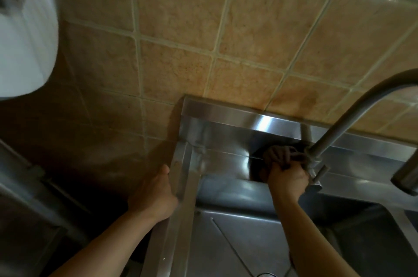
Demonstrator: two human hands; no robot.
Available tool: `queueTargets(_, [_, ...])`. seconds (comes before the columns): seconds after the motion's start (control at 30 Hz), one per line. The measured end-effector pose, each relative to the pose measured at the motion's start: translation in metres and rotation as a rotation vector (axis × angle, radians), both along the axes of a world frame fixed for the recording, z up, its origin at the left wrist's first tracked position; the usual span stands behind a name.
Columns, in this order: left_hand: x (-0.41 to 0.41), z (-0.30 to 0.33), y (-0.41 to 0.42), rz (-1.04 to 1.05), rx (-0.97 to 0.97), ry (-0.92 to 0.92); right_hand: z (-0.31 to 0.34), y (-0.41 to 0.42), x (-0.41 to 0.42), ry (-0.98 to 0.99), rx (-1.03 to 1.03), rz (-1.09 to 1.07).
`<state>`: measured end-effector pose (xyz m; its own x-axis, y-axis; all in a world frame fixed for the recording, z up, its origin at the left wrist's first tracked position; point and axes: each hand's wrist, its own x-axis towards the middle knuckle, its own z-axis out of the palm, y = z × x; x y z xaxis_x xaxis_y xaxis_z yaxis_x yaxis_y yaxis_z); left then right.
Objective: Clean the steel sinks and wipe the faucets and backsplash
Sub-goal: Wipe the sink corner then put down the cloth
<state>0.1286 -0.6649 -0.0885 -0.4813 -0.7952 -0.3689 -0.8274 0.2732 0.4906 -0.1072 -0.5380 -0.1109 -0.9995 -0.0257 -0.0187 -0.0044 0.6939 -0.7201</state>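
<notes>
A steel sink (237, 227) stands against a tan tiled wall (181, 27), with a low steel backsplash (226, 138) along its rear edge. A gooseneck faucet (352, 118) rises at the right, its spout end near the right edge of view. My right hand (287, 178) grips a dark cloth (256, 169) and presses it to the backsplash just left of the faucet base; the steel mirrors the hand. My left hand (156, 190) rests against the sink's left rim (181, 186), thumb along the edge, fingers hidden on the outer side.
A white rounded casing (22, 27) hangs on the wall at upper left. A grey metal surface (20, 188) sits lower left, beyond a dark gap beside the sink. A second, deeper basin (373, 236) lies right of the faucet.
</notes>
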Motion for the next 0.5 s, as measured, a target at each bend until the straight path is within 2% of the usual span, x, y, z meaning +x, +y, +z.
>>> queueTargets(0.07, [0.001, -0.004, 0.0, -0.009, -0.012, 0.01, 0.006, -0.013, 0.008, -0.02, -0.163, -0.111])
queueTargets(0.13, [0.003, -0.007, -0.002, -0.01, -0.019, 0.015, 0.005, -0.033, 0.017, -0.032, -0.227, -0.097])
queueTargets(0.3, [0.007, -0.007, -0.006, -0.008, 0.024, 0.068, -0.01, -0.079, 0.062, -0.044, -0.147, 0.258])
queueTargets(0.5, [0.022, -0.009, -0.006, -0.001, 0.026, 0.088, -0.007, -0.107, 0.101, 0.023, 0.139, 0.744])
